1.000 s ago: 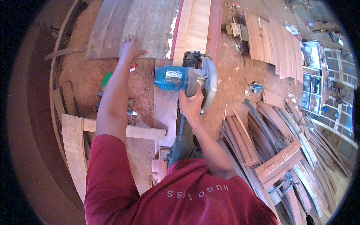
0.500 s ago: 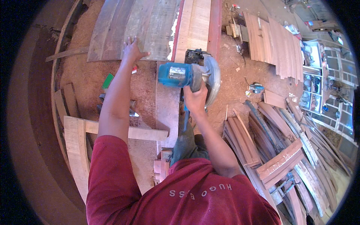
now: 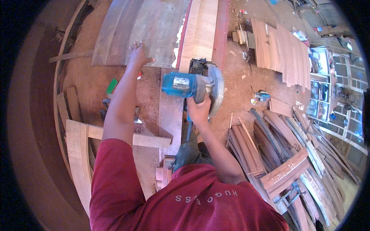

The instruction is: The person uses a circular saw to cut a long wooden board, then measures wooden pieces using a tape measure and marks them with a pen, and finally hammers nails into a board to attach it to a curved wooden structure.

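Closed round the rear handle of a blue circular saw point(image 3: 180, 83) is my right hand point(image 3: 200, 109). The saw's base sits at the near end of a light wooden board point(image 3: 197, 32), which lies lengthwise ahead of me on a reddish surface. The blade is hidden under the curved guard point(image 3: 217, 90). My left hand point(image 3: 137, 54) lies flat, fingers spread, near the front edge of a wide grey wooden panel point(image 3: 156, 29) to the left of that board. A pale strip with chipped edges runs between the panel and the board.
Stacked planks point(image 3: 250, 150) and a clamp point(image 3: 291, 194) fill the right side. More boards point(image 3: 279, 54) lie at the far right, near a small blue power tool point(image 3: 262, 95). A wooden frame point(image 3: 79, 146) stands at the left, and a green object point(image 3: 111, 86) lies on the dusty ground.
The saw and my right hand sit slightly lower in the picture. My left hand stays on the panel, and the whole view has shifted a little.
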A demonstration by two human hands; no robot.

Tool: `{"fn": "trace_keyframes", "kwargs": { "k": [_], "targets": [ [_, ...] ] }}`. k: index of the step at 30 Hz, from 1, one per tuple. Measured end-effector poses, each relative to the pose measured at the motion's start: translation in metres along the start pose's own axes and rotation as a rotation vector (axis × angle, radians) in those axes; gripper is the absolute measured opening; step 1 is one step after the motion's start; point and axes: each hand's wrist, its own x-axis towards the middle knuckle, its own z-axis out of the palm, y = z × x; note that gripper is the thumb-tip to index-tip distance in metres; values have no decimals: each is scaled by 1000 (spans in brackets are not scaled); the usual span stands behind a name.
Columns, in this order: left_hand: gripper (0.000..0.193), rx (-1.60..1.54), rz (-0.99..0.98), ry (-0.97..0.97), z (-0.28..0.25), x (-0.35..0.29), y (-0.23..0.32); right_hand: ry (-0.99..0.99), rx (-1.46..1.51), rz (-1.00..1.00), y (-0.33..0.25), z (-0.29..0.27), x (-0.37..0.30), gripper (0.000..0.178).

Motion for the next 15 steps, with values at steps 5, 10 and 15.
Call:
{"fn": "trace_keyframes", "kwargs": {
  "k": [5, 10, 15],
  "targets": [
    [133, -34, -57, -59, 11, 9, -7, 9, 36, -31, 0, 1, -1, 30],
    [134, -33, -94, -104, -1, 3, 6, -7, 31, 28, 10, 0, 11, 31],
    [135, -17, -62, -88, -9, -4, 6, -8, 32, -1, 3, 2, 21, 34]
  ]
}}
